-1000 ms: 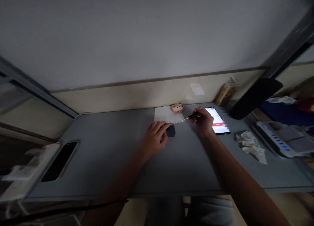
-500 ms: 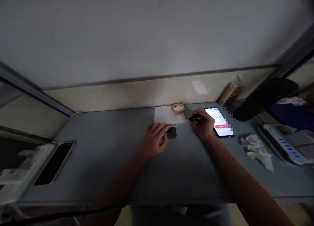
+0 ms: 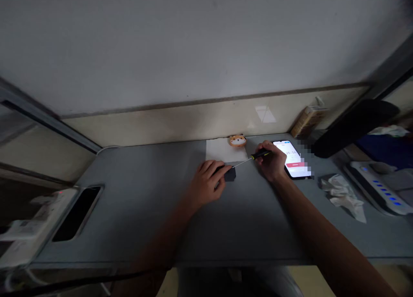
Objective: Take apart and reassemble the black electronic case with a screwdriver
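My left hand (image 3: pixel 208 183) is closed around the left part of a small black boxy device (image 3: pixel 230 174) on the grey desk, its fingers covering much of it. In my right hand (image 3: pixel 271 162) is a screwdriver (image 3: pixel 260 154) with a black and yellow handle. Its thin metal shaft slants down to the left, and the tip is at the top edge of the device. Whether the tip sits in a screw is too small to tell. Behind the device lies a white sheet of paper (image 3: pixel 217 150), with an orange animal-face item (image 3: pixel 238 140) on its right side.
Right of my right hand lies a lit phone (image 3: pixel 292 159). Farther right are crumpled tissue (image 3: pixel 343 196), a power strip (image 3: pixel 380 189) with blue lights, a drink carton (image 3: pixel 308 120) and a black cylinder (image 3: pixel 355 127). At the left lies a dark-screened phone (image 3: pixel 77 214).
The view has shifted slightly, so everything sits a little farther right. The device seems turned or tilted a little under my left hand; its slotted face no longer shows. The screwdriver stays against it.
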The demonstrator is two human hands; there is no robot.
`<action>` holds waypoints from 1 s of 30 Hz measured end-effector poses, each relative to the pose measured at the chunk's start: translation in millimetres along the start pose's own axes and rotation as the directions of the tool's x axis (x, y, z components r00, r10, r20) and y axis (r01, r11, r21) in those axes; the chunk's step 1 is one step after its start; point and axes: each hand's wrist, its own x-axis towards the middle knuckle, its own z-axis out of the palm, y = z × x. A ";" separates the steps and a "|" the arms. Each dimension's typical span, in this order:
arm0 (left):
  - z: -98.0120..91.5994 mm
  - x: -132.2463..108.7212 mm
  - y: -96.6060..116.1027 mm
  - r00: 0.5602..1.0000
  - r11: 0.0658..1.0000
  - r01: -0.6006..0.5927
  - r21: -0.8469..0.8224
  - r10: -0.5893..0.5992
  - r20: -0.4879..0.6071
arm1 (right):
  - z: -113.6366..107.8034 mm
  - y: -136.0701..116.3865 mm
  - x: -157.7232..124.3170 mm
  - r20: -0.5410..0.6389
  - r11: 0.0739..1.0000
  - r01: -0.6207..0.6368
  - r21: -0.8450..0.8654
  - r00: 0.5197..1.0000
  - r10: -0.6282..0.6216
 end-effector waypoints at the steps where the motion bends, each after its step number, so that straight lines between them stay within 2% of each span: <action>1: -0.6 0.2 -0.3 1.000 1.000 -0.016 0.025 0.015 0.015 | 0.8 -0.8 -0.4 -0.007 1.000 -0.001 0.003 1.000 0.001; 5: -2.5 2.5 0.3 0.997 0.992 -0.059 0.109 0.052 0.063 | 2.6 -4.7 -1.1 -0.043 1.000 0.001 0.019 0.999 0.000; 9: 0.9 4.4 4.5 0.995 0.991 -0.094 0.096 0.090 0.047 | 0.4 -4.1 2.3 -0.089 1.000 0.027 0.013 0.996 -0.026; 13: 7.0 1.9 8.4 0.995 0.996 -0.087 0.014 0.086 0.045 | -2.9 3.6 5.9 -0.215 0.993 0.036 -0.109 0.975 -0.059; 16: 8.1 -1.3 6.9 0.999 0.997 -0.050 -0.059 0.051 0.017 | -3.0 9.3 4.1 -0.224 0.975 0.034 -0.219 0.971 -0.084; 21: 2.8 -4.1 -4.5 0.988 0.988 0.113 -0.110 -0.124 -0.097 | -1.0 9.5 -1.8 -0.153 0.900 0.088 -0.427 0.974 -0.168; 25: -0.6 -6.5 -16.1 0.965 0.931 0.260 -0.257 -0.256 0.049 | -2.0 6.2 -2.3 -0.170 0.854 0.121 -0.507 0.957 -0.236; 30: 4.6 -7.1 -27.3 0.862 0.732 0.504 -0.459 -0.465 0.204 | -5.5 7.9 2.3 -0.208 0.838 0.152 -0.524 0.931 -0.299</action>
